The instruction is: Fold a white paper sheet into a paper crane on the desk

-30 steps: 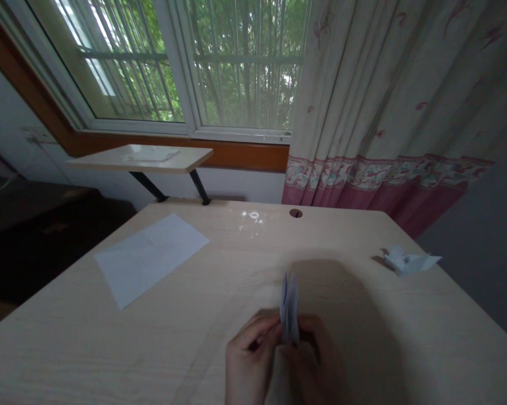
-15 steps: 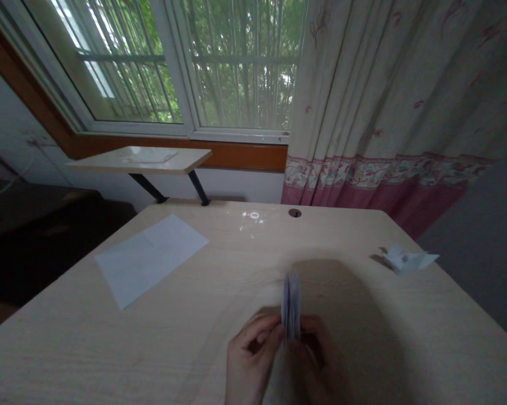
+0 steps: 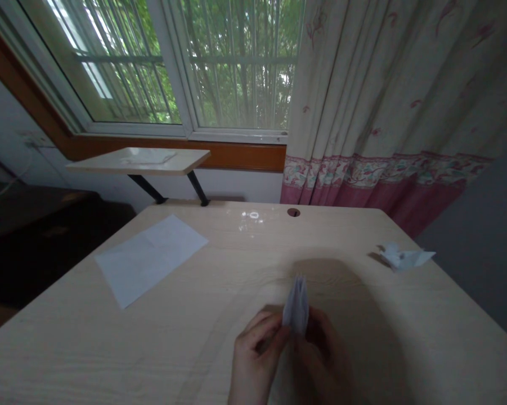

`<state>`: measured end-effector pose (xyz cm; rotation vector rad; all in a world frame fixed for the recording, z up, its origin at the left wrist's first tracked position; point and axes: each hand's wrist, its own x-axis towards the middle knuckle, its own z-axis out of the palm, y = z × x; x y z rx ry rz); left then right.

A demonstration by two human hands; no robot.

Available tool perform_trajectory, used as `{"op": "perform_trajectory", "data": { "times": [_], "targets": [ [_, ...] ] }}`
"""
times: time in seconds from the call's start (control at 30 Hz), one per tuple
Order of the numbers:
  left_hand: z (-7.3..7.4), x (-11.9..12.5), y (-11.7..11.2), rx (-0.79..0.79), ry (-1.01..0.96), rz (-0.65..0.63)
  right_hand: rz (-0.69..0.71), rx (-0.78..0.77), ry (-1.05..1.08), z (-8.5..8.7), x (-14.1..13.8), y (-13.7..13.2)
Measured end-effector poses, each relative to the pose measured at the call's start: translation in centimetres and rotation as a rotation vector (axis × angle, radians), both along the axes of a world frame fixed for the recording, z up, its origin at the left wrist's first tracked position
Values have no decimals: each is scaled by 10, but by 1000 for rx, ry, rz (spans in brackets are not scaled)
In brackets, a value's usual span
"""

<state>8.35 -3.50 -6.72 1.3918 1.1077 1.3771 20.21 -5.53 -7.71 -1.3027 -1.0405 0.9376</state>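
A small folded piece of white paper (image 3: pixel 296 306) stands upright between my hands, several layers thick and narrowing toward its top. My left hand (image 3: pixel 259 351) pinches its left side low down, thumb in front and fingers behind. On the other side my right hand (image 3: pixel 323 351) grips the lower right edge; shadow darkens it and its fingertips are partly hidden by the paper. Both hands are just over the front part of the wooden desk (image 3: pixel 160 349).
A flat white sheet (image 3: pixel 152 259) lies on the desk's left. Near the right edge sits a folded paper figure (image 3: pixel 406 257). A raised shelf (image 3: pixel 143 160) stands at the back left, and a cable hole (image 3: pixel 294 212) is by the back edge. Behind are a window and a curtain (image 3: pixel 375 169).
The folded paper has shifted slightly right and turned, so its left face shows more and its top looks more pointed. Both hands have moved a little right with it.
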Motion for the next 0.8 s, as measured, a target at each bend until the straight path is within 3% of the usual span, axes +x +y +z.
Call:
{"op": "perform_trajectory", "data": {
  "times": [0.17, 0.37, 0.6, 0.73, 0.8],
  "targets": [
    [2, 0, 0, -8, 6, -17, 10, -17, 5, 2, 1, 3],
    [-6, 2, -2, -187, -44, 55, 35, -57, 6, 11, 2, 0],
    [-13, 1, 0, 29, 28, 78, 45, -97, -111, 9, 12, 1],
    [-15, 3, 0, -63, -19, 131, 30, -62, -70, 3, 14, 1],
    [-13, 4, 0, -132, -3, 84, 28, -44, -4, 2, 13, 1]
  ]
}}
